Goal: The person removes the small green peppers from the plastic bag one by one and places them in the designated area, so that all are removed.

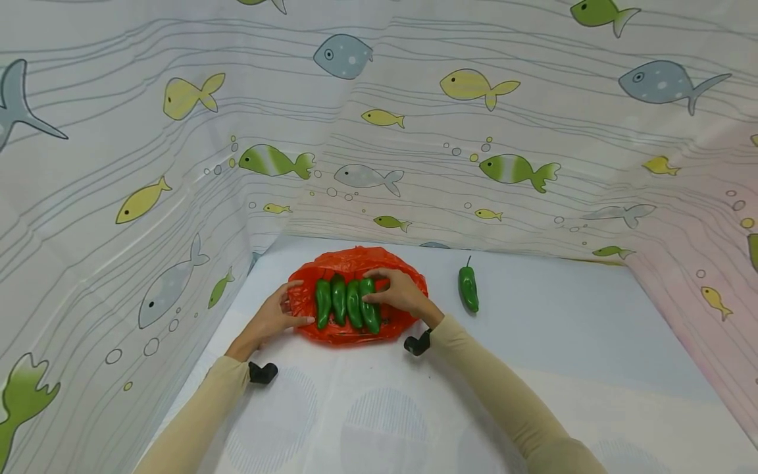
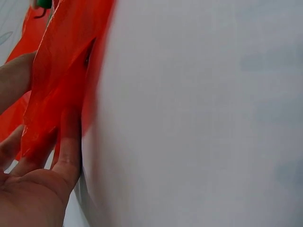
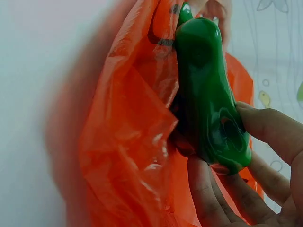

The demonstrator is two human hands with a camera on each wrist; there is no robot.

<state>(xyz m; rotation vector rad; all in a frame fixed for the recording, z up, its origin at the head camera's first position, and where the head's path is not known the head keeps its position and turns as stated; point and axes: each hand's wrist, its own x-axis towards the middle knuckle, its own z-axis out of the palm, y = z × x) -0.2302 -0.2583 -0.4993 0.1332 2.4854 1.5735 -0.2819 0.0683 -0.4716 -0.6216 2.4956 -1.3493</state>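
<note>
A row of several glossy green chili peppers (image 1: 339, 301) lies side by side on a spread-out red plastic bag (image 1: 355, 257). My right hand (image 1: 403, 291) pinches the rightmost green chili pepper (image 3: 201, 71) near its upper end, thumb on one side and fingertips on the other. At the bag's left edge, my left hand (image 1: 272, 317) holds the thin red plastic between thumb and fingers. In the left wrist view, some of its fingers (image 2: 70, 142) show behind the see-through plastic.
Another green chili pepper (image 1: 468, 289) lies alone on the white table (image 1: 533, 316), right of the bag. Fish-patterned cloth walls (image 1: 426, 145) enclose the table at the back and on both sides. A black wrist mount (image 1: 263, 372) sits on the left wrist.
</note>
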